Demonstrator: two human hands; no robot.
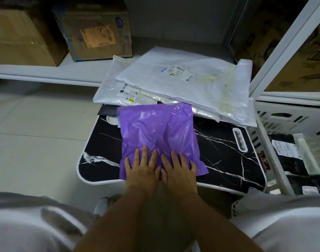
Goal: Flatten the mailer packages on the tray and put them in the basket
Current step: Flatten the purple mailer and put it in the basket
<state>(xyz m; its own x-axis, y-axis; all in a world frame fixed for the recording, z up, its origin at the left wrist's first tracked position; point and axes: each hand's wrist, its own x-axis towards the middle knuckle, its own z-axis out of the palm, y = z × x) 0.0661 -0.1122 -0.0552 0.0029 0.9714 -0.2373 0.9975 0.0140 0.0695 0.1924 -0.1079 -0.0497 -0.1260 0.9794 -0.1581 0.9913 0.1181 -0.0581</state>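
A purple mailer [157,131] lies wrinkled on the black marble-patterned tray [226,153]. My left hand [143,170] and my right hand [178,170] rest flat side by side on the mailer's near edge, fingers spread, palms down. Behind the purple mailer, a stack of white mailers [175,86] with shipping labels lies across the tray's far end. At the right stands a white slotted basket [282,122] with a black mailer [290,160] and a label inside.
Two cardboard boxes [93,28] sit on a low white shelf [46,71] at the back left. A white shelf frame [282,50] rises at the right, above the basket. Pale floor tiles [37,133] lie left of the tray.
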